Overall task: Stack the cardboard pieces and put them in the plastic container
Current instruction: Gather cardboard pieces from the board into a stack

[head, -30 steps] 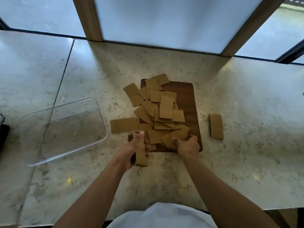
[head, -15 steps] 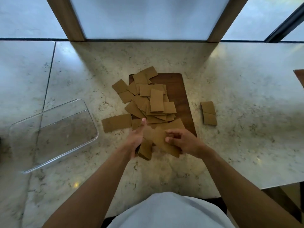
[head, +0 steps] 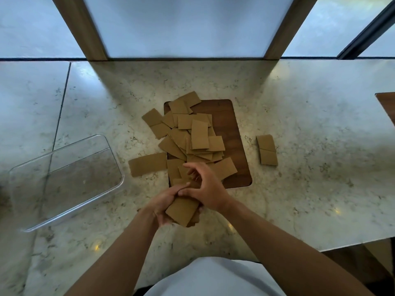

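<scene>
A loose heap of brown cardboard pieces (head: 193,135) lies across a dark wooden board (head: 234,133) in the middle of the marble counter. My left hand (head: 161,205) cups a small stack of cardboard pieces (head: 182,211) from below, near the board's front edge. My right hand (head: 206,189) rests on top of that stack, thumb pressing its far edge, fingers spread over the heap. The clear plastic container (head: 64,178) stands empty at the left. One long piece (head: 148,167) lies between container and board. Two pieces (head: 267,149) lie apart at the right.
A marble counter (head: 310,189) ends at a window with wooden posts (head: 82,28) at the back. The corner of another wooden board (head: 386,105) shows at the far right edge. My white shirt (head: 213,278) fills the bottom.
My right hand lifted a piece off the front of the heap and laid it onto the stack in my left hand. Both hands have come together nearer to me.
</scene>
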{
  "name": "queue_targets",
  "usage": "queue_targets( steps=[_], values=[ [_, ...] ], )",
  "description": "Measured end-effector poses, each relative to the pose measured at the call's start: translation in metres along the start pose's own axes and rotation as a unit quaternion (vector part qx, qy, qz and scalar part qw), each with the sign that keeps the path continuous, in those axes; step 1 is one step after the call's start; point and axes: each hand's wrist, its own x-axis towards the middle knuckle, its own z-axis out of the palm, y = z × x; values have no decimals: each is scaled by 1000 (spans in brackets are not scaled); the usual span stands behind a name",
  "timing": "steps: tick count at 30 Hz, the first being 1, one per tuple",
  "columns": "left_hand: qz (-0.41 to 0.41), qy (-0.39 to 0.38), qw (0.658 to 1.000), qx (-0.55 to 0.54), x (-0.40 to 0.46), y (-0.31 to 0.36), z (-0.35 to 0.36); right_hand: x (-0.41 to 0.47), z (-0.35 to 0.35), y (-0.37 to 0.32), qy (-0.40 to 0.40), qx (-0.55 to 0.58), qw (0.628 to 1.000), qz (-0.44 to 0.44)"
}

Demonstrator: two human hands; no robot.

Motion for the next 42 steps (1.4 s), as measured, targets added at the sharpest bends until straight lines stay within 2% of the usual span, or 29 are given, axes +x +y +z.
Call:
queue_targets(
  steps=[1, 3, 5, 6, 8, 10, 15, 18, 21, 23, 25, 27, 28, 30, 31, 34, 35, 37, 38, 42],
  values=[
    [-2, -9, 1000, -8, 0, 1, 0, 0, 1, 1, 16, -6, 1000, 1],
    [14, 6, 999, -30, 3, 3, 2, 2, -5, 7, 105, -8, 993, 47],
    [55, 5, 993, -106, 9, 6, 1, 6, -17, 21, 198, -85, 969, 120],
    [70, -2, 987, -144, 10, 7, 1, 6, -24, 29, 202, -170, 953, 148],
    [95, -11, 979, -181, 9, 10, 0, 3, -36, 46, 124, -294, 931, 175],
    [121, -23, 972, -199, 8, 12, -1, 0, -46, 57, 60, -306, 931, 191],
    [149, -14, 962, -228, 9, 16, 1, -11, -69, 71, 73, -343, 911, 218],
    [151, 2, 960, -237, 12, 14, 3, -16, -79, 67, 24, -246, 950, 191],
    [164, 29, 959, -229, 15, 12, 6, -16, -79, 53, -49, -91, 973, 207],
    [178, 61, 959, -213, 16, 11, 8, -13, -71, 37, -15, 43, 971, 234],
    [198, 99, 958, -181, 16, 11, 10, -8, -52, 19, 24, 162, 952, 260],
    [198, 123, 963, -136, 18, 9, 13, -2, -27, 3, -12, 185, 950, 253],
    [187, 139, 967, -107, 19, 8, 14, 2, -16, -3, -61, 160, 955, 243],
    [150, 190, 968, -67, 18, 7, 11, 8, 2, -8, -140, 39, 966, 216],
    [134, 201, 967, -77, 16, 6, 6, 12, 4, -6, -129, -36, 972, 194],
    [142, 180, 961, -154, 3, 5, -14, 22, 1, 8, 55, -214, 967, 130],
    [159, 177, 956, -170, -1, 5, -19, 23, -2, 12, 55, -290, 951, 87],
    [192, 172, 949, -182, -8, 4, -28, 27, 1, 20, -47, -409, 911, 34],
    [204, 163, 947, -187, -11, 4, -30, 29, 2, 22, -81, -430, 899, 34],
    [220, 134, 939, -229, -18, 3, -36, 27, 4, 25, -106, -457, 882, 34]
  ],
)
